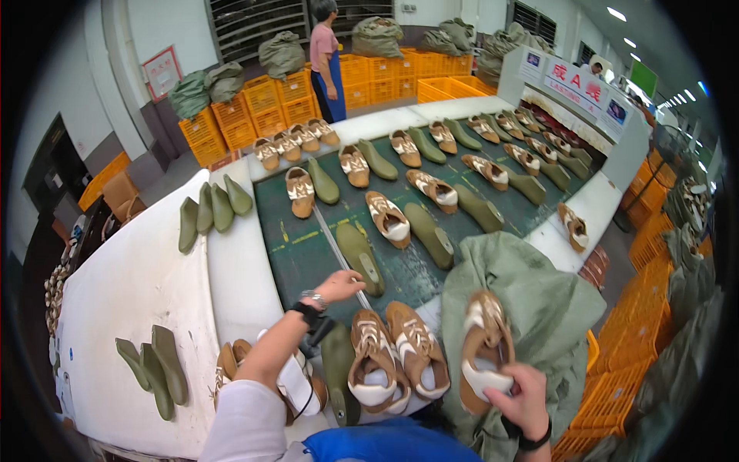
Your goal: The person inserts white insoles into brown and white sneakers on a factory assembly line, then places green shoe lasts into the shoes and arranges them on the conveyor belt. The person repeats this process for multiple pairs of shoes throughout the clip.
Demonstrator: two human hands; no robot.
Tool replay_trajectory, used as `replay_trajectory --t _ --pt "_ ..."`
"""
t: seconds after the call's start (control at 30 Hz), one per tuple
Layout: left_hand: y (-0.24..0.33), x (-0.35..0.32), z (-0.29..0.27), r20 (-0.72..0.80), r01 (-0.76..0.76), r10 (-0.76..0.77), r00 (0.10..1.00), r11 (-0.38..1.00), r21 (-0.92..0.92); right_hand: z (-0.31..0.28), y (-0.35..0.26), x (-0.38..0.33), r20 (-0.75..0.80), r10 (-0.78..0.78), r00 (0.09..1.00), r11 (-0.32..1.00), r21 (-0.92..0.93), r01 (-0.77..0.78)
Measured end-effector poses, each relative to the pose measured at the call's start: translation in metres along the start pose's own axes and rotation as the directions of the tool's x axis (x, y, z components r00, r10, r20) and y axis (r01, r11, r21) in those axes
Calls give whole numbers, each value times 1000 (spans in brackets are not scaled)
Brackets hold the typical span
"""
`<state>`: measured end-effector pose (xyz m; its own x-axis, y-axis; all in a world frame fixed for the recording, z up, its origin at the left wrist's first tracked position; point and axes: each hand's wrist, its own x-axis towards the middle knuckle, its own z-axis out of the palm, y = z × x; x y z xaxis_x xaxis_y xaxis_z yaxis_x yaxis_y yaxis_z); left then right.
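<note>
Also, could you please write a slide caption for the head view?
Right hand holds a brown and white sneaker; left hand near an olive shoe last on a green surface.

1 brown chair (pixel 122 191), 1 red-framed notice (pixel 163 72)

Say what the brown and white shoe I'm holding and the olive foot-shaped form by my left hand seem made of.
The shoe: perhaps suede with leather or synthetic trim; brown looks matte, white smoother. The form: probably hard plastic; even colour, slight sheen.

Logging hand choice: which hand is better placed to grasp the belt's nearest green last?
Likely left: the left hand is apparently empty, beside that green last; the right hand holds a shoe.
</note>
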<state>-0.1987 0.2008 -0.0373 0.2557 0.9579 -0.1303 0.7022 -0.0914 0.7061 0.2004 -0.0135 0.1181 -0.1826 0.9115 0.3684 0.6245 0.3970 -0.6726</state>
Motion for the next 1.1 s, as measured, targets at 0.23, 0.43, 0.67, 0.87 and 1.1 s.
replay_trajectory --t 0.23,0.43,0.67,0.87,1.1 --pt "56 -180 -25 28 31 -22 999 922 -385 59 -21 58 161 -326 931 939 -56 339" --pt "69 -288 16 -29 37 -51 998 926 -376 113 -45 94 218 -438 872 891 -21 453" --pt "36 -336 31 -174 70 -99 980 984 -166 179 -37 153 486 -430 760 837 -100 538" --pt "-1 -356 34 -269 196 -212 939 977 -84 290 -5 242 717 -213 664 921 -80 382" --pt "-15 -360 50 -280 311 -314 907 949 -59 395 37 274 489 -233 840 956 -44 291"
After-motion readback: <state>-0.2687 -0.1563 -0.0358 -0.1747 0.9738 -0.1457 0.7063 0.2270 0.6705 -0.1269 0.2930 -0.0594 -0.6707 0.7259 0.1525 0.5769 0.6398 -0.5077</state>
